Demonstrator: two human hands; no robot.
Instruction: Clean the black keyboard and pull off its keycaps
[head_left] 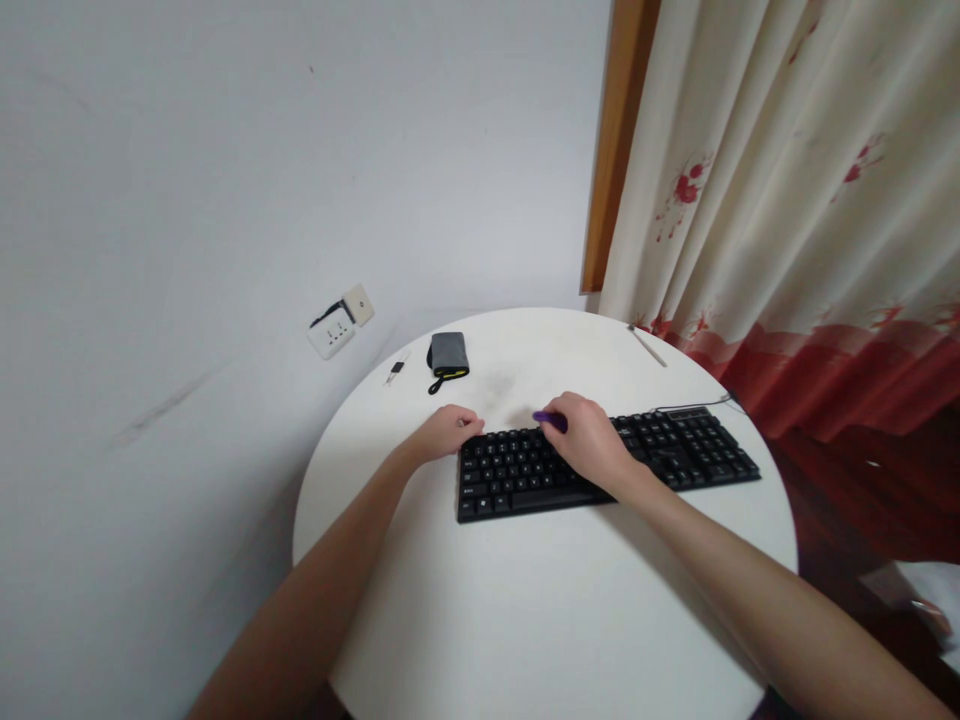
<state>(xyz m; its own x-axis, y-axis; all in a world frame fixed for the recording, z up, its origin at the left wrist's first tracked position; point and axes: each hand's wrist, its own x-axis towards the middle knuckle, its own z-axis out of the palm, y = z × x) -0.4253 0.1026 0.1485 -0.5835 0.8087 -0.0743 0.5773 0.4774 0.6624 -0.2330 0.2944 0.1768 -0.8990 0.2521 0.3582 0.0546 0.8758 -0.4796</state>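
The black keyboard (536,472) lies crosswise on the round table (480,610), its long axis running left to right with the right end set slightly farther from the person. The right hand (589,435) is over its middle part, fingers closed round a smooth purple object (553,420) whose tip points left, along the keyboard's far edge. The left hand (448,432) is curled at the far left corner — the nearer hand to that end — though whether it grips the edge or something small, I cannot tell. The keys are matt, blocky plastic with pale markings; the tabletop is plain white with a greyish smudge (501,384) beyond the hands. Farther off sit a soft-looking grey pouch (449,352) with a dark loop and a slim, pale stick (648,347).
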